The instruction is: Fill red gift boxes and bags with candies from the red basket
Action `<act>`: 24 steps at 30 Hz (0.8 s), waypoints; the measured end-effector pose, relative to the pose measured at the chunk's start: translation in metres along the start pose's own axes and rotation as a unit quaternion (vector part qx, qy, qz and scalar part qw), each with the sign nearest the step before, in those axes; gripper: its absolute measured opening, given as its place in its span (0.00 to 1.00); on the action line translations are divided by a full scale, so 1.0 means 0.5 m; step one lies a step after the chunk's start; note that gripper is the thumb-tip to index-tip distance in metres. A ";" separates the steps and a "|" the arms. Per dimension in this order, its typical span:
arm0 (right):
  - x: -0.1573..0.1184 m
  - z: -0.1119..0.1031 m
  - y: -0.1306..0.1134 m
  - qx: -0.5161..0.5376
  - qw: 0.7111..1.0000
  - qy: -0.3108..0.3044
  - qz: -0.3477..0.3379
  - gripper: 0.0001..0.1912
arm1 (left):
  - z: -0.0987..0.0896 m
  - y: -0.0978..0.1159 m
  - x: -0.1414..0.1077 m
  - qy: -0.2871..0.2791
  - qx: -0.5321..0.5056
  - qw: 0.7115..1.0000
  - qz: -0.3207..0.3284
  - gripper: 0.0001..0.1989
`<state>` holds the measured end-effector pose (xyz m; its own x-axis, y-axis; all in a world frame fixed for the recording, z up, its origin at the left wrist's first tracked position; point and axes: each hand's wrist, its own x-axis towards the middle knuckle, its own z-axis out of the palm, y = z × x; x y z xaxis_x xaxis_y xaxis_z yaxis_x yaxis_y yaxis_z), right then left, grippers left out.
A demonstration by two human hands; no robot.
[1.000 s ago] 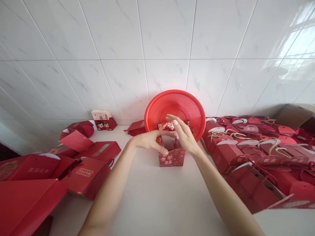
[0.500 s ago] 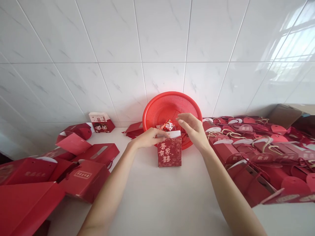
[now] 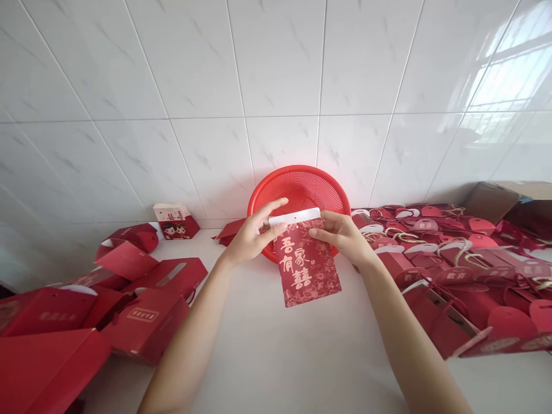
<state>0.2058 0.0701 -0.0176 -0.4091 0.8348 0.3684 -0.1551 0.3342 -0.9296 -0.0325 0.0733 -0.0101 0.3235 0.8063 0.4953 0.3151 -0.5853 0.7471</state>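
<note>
Between my hands is a dark red gift box [image 3: 308, 264] with pale Chinese characters, a flower pattern and a white strip along its top edge. Its front tilts up toward me. My right hand [image 3: 342, 234] grips the upper right edge, thumb on the front and fingers behind. My left hand [image 3: 254, 233] holds the upper left corner with the thumb on the front, while a forefinger stretches out above it. Right behind the box stands a red plastic mesh basket [image 3: 302, 171], leaning against the wall; the box and hands hide its lower inside.
Red gift boxes [image 3: 146, 322] lie piled on the left, and a small box with cartoon figures [image 3: 175, 223] stands by the tiled wall [image 3: 207, 161]. Rows of red boxes with rope handles [image 3: 466, 264] fill the right. A brown cardboard box [image 3: 495, 198] sits at the far right.
The gift box has been lifted and tilted up toward me. My right hand has come down from over the basket onto the box's right edge. The wrapped sweets in the basket are now hidden.
</note>
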 end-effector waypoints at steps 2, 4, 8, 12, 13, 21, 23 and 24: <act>-0.002 -0.002 -0.001 0.019 1.000 0.010 -0.004 0.20 | 0.002 0.002 0.000 -0.021 -0.043 0.999 -0.024 0.35; -0.003 -0.005 0.000 0.027 1.000 0.012 -0.008 0.21 | 0.003 0.003 0.000 -0.035 -0.072 0.996 -0.033 0.34; -0.004 -0.005 -0.001 0.025 1.000 0.005 -0.018 0.20 | 0.008 0.004 0.000 -0.008 -0.072 0.997 -0.016 0.28; -0.005 -0.005 -0.003 0.024 1.000 0.001 -0.018 0.20 | 0.014 0.009 -0.002 0.014 -0.057 0.998 -0.003 0.25; -0.005 -0.005 -0.004 0.024 1.000 0.000 -0.017 0.20 | 0.015 0.010 -0.002 0.018 -0.057 0.998 -0.003 0.24; -0.005 -0.003 -0.008 0.028 0.999 0.009 -0.011 0.20 | 0.016 0.013 -0.005 0.019 -0.037 0.999 0.003 0.24; -0.004 -0.002 -0.008 0.032 0.999 0.016 -0.014 0.21 | 0.018 0.012 -0.005 0.023 -0.041 0.999 0.002 0.25; -0.004 -0.001 -0.007 0.034 0.999 0.022 -0.018 0.21 | 0.021 0.012 -0.005 0.029 -0.049 0.998 0.000 0.26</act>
<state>0.2079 0.0674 -0.0149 -0.3627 0.8421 0.3993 -0.2302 0.3342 -0.9140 -0.0221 0.0670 -0.0115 0.2709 0.8117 0.5174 0.2251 -0.5760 0.7859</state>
